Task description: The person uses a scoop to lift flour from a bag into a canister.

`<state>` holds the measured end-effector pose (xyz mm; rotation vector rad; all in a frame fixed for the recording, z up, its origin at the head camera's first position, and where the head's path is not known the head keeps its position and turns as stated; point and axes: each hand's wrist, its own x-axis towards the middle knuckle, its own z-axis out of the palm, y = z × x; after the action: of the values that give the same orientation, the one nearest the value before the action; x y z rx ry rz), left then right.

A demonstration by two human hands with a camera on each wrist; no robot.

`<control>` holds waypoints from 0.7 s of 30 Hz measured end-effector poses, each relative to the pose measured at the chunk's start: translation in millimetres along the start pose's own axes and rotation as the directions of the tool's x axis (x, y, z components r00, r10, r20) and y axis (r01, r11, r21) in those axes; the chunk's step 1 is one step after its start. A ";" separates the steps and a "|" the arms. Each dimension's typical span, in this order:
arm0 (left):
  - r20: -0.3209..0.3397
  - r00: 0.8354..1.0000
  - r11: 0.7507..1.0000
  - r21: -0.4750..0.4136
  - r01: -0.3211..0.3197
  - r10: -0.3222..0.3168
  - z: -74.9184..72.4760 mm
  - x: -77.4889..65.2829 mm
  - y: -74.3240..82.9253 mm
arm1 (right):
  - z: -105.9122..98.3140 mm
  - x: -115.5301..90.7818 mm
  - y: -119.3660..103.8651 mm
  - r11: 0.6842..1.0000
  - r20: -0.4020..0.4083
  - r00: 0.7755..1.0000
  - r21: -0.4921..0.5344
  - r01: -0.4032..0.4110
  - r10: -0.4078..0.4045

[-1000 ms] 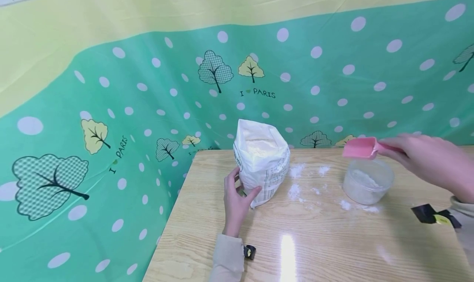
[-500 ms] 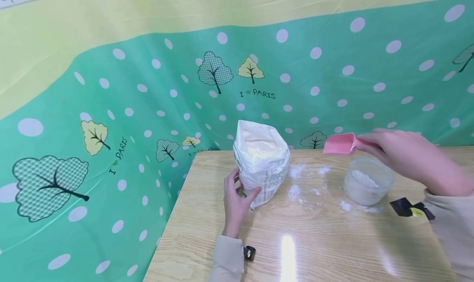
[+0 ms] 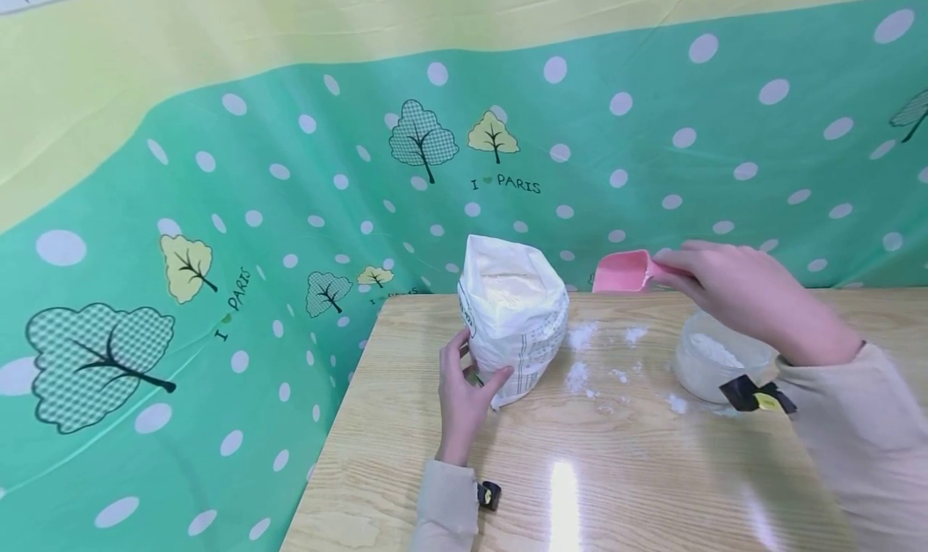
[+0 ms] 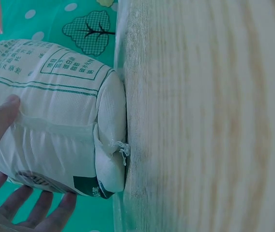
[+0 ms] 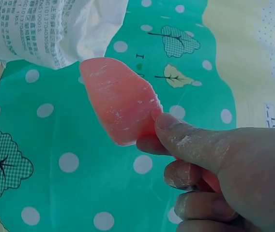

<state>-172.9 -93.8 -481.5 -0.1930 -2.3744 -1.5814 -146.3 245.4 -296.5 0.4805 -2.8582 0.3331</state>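
Note:
A white bag of powder (image 3: pixel 518 318) stands upright on the table with its top open and pale powder inside. My left hand (image 3: pixel 466 399) holds the bag low on its left side, thumb on the front and fingers around the far side, as the left wrist view (image 4: pixel 11 169) also shows. In the air right of the bag, my right hand (image 3: pixel 739 290) grips a pink scoop (image 3: pixel 622 271) by its handle. Powder traces cling to the scoop (image 5: pixel 120 101) and to the thumb. Behind the right forearm is a clear round tub (image 3: pixel 714 363) with white powder in it, partly hidden.
White powder (image 3: pixel 578 375) is spilled on the wooden table (image 3: pixel 616 471) between bag and tub. A green and yellow curtain (image 3: pixel 304 173) with dots and trees hangs behind and to the left of the table.
My right hand has carried the scoop leftward from above the tub toward the bag, its forearm now covering part of the tub. The left hand and the bag have stayed in place.

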 end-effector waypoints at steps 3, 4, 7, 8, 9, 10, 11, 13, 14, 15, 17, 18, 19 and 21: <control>-0.003 1.000 1.000 -0.002 -0.007 0.007 0.0 0.0 -0.2 | 2.3 4.5 -5.5 1.000 -0.024 1.000 0.006 0.018 -0.018; -0.001 1.000 1.000 0.000 -0.007 0.007 0.0 0.0 -0.3 | 3.2 5.8 -7.2 1.000 -0.029 0.999 0.008 0.025 -0.025; -0.001 1.000 1.000 0.001 0.000 0.000 -0.2 -0.2 -0.4 | 5.1 9.7 -12.4 0.999 -0.041 0.998 0.011 0.045 -0.045; 0.000 1.000 1.000 0.002 0.002 -0.002 -0.1 -0.2 -0.6 | 5.5 11.1 -14.1 0.999 -0.043 0.998 0.012 0.049 -0.048; 0.001 1.000 1.000 0.003 0.005 -0.005 -0.1 -0.2 -0.6 | 6.0 12.7 -15.7 0.998 -0.044 0.998 0.012 0.054 -0.053; 0.002 1.000 1.000 0.002 0.009 -0.009 0.0 -0.1 -0.6 | 6.2 14.2 -17.3 0.998 -0.046 0.997 0.013 0.058 -0.057; 0.002 1.000 1.000 0.000 0.011 -0.011 0.0 -0.1 -0.7 | 6.6 15.7 -18.9 0.998 -0.050 0.997 0.013 0.063 -0.063; 0.003 1.000 1.000 -0.005 0.009 -0.009 0.3 0.3 -0.9 | 7.2 18.7 -22.3 0.997 -0.057 0.996 0.017 0.076 -0.074; 0.005 1.000 1.000 -0.006 0.010 -0.010 0.4 0.4 -1.0 | 7.7 20.2 -23.8 0.996 -0.066 0.994 0.019 0.084 -0.083; 0.007 1.000 1.000 -0.008 0.012 -0.012 0.3 0.5 -0.8 | 8.4 21.8 -25.3 0.996 -0.073 0.993 0.021 0.092 -0.090; 0.008 1.000 1.000 -0.010 0.012 -0.012 0.3 0.4 -0.6 | 10.3 24.8 -28.3 0.994 -0.085 0.991 0.025 0.103 -0.100; 0.008 1.000 1.000 -0.008 0.013 -0.013 0.4 0.4 -0.6 | 11.5 26.2 -29.7 0.994 -0.090 0.990 0.028 0.108 -0.105; 0.008 1.000 1.000 -0.007 0.015 -0.015 0.4 0.3 -0.7 | 12.9 27.6 -31.1 0.993 -0.097 0.989 0.030 0.114 -0.111; 0.008 1.000 1.000 -0.004 0.018 -0.018 0.4 0.0 0.0 | 15.0 30.4 -34.0 0.992 -0.105 0.988 0.037 0.120 -0.116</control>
<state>-172.9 -93.5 -481.6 -0.1796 -2.3856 -1.5967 -165.3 201.3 -296.7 0.6192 -2.7142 0.3879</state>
